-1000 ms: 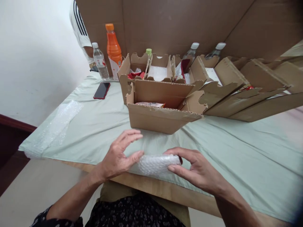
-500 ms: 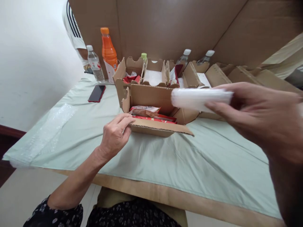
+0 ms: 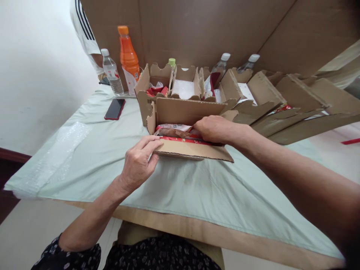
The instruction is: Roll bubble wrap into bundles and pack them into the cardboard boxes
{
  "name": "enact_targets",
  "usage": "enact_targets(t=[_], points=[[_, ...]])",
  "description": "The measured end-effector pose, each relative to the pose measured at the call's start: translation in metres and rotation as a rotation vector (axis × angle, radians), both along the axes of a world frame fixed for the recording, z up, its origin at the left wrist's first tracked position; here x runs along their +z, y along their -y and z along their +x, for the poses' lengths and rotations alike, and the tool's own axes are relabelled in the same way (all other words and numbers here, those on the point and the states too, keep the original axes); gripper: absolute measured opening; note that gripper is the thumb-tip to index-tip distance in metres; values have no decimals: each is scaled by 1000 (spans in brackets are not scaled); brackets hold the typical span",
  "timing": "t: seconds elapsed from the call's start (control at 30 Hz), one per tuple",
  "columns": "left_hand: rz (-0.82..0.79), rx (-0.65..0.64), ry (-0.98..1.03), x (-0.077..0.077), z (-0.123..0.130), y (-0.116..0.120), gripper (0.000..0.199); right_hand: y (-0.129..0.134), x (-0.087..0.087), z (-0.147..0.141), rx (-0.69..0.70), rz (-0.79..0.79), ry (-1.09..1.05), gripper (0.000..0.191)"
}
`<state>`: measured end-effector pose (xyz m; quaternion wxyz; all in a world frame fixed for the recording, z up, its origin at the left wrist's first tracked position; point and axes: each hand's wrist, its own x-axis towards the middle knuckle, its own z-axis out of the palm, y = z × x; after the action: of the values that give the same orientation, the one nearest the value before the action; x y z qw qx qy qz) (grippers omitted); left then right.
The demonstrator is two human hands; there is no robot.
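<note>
An open cardboard box (image 3: 194, 147) stands in front of me, its front flap folded outward. My left hand (image 3: 140, 159) pinches the left end of that flap, thumb below and fingers on top. Inside lie red and white snack packets (image 3: 174, 131), one with a clear brownish part. My right hand (image 3: 212, 128) reaches down into the right half of the box, its fingers curled and their tips hidden behind the packets and flap. What it holds, if anything, is out of sight; the white roll cannot be seen.
Behind stands a row of cardboard boxes (image 3: 184, 90) with packets and white items. A red-edged phone (image 3: 115, 109), a water bottle (image 3: 113, 75), an orange drink bottle (image 3: 129, 56) and bubble wrap (image 3: 56, 161) lie or stand to the left. Someone's striped sleeve (image 3: 84, 26) shows at back left.
My right hand has moved left and down into the box from the right, where it held a white roll. The roll has gone from view. My left hand stays on the flap.
</note>
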<state>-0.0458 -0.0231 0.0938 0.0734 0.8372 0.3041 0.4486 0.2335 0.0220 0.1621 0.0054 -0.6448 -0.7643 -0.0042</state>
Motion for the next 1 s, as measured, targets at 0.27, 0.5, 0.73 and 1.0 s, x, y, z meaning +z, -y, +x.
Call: enact_targets(t=[0.27, 0.5, 0.73, 1.0], points=[[70, 68, 206, -3, -9, 11, 61, 55, 37, 12, -20, 102, 17, 31], [-461, 99, 326, -40, -11, -20, 78, 134, -15, 55, -327, 576, -606, 32], [-767, -128, 371, -59, 24, -32, 72, 104, -100, 30, -239, 182, -861, 58], [-845, -44, 405, -65, -9, 45, 68, 166, -112, 3, -248, 310, -744, 41]])
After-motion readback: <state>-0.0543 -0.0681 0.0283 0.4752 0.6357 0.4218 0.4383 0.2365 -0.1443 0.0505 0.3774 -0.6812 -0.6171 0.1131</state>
